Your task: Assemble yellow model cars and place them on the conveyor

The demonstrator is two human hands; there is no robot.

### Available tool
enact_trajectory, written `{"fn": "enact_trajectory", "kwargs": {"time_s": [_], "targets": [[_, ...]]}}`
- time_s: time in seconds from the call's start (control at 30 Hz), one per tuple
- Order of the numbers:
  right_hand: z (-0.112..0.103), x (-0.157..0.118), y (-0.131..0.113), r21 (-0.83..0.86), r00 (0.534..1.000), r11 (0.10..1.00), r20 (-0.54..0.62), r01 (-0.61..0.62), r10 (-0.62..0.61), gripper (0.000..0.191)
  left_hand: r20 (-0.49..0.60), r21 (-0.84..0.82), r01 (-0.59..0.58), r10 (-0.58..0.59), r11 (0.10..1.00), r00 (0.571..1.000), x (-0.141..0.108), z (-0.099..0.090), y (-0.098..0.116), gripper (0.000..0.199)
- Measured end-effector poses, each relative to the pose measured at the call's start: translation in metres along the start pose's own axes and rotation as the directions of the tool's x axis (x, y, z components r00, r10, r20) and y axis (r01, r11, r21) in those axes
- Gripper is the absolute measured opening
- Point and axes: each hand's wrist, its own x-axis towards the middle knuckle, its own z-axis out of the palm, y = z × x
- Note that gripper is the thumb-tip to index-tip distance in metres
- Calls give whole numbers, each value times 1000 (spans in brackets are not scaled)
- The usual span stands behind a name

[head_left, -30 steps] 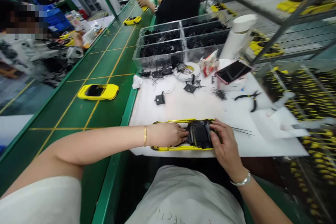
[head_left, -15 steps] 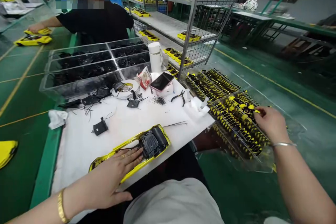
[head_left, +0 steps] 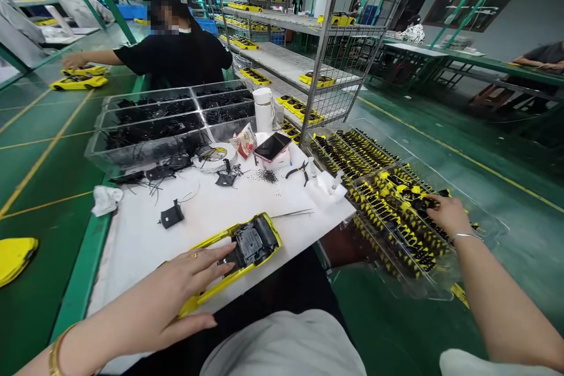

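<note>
My left hand (head_left: 185, 279) rests with fingers stretched out over a yellow toy car body (head_left: 274, 241), which lies with its black interior facing up at the front of the white work surface. The car's near end is hidden beneath that hand. Over to the right, my right hand (head_left: 452, 214) reaches into a clear divided tray (head_left: 480, 273) full of small black and yellow parts. Its fingers are closed on a small black part (head_left: 422, 205); the fingertips partly cover it. A black car-interior piece (head_left: 171, 215) lies on the white surface beyond the car.
Pliers (head_left: 298, 173), a phone (head_left: 272, 145), a white cup (head_left: 263, 110) and a heap of tiny black bits (head_left: 267, 175) sit farther back. A clear bin (head_left: 94, 150) of black parts stands behind them. A co-worker (head_left: 176, 53) reaches towards yellow cars beside a metal rack (head_left: 324, 41).
My view has tipped up slightly. The fingers of my left hand have lifted and spread a little on the car. At my right fingertips a black part now shows where yellow showed before.
</note>
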Motion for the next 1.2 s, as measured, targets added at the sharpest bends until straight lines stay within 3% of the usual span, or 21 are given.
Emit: {"fn": "enact_trajectory", "kwargs": {"time_s": [0.23,0.33,0.47,0.53,0.6,0.63,0.67,0.7,0.73,0.77,0.83,0.9,1.0,1.03,1.1,1.2], "targets": [[-2,-5,-7,26,991,998,119,56,-59,20,-64,-23,-60,58,998,996,6,7,14,56],[-6,-7,-17,35,992,995,79,96,-99,24,-112,-28,-59,56,998,992,2,13,16,57],[-25,-14,-36,2,992,995,-72,100,-100,22,-186,-15,-89,84,996,979,-8,14,18,58],[-40,-26,-60,-15,985,995,-140,103,-104,20,-209,-56,-88,74,995,975,-11,12,20,61],[-53,-46,-101,31,983,990,-124,137,-132,27,-207,-151,-69,37,986,978,-9,8,25,61],[-56,-59,-128,94,985,981,-60,167,-162,33,-202,-218,-51,6,975,979,-5,5,29,61],[-57,-73,-159,279,977,944,66,176,-202,40,-193,-299,-31,-29,954,981,1,3,34,60],[-55,-87,-191,470,933,857,165,210,-319,46,-187,-391,-6,-73,921,980,8,0,39,58],[-51,-101,-224,607,845,760,261,231,-466,48,-170,-488,26,-124,873,978,17,-2,44,57],[-45,-114,-257,710,756,652,266,266,-598,49,-159,-590,42,-167,806,973,27,-3,47,58],[-28,-134,-316,823,577,469,224,319,-786,49,-86,-769,114,-280,629,956,42,-3,50,61],[-9,-148,-365,833,379,295,112,468,-919,51,62,-909,179,-301,376,952,45,0,46,57],[16,-158,-418,744,84,50,-9,666,-996,61,112,-992,124,-346,10,931,23,8,37,47],[22,-160,-431,739,26,5,-18,674,-999,61,92,-995,68,-396,-74,914,12,11,35,43],[29,-161,-450,790,-27,-24,-10,613,-1000,57,63,-977,-48,-496,-208,866,-12,17,36,41],[35,-163,-468,862,-25,-10,3,506,-1000,50,77,-934,-156,-608,-321,790,-36,29,41,51]]}}
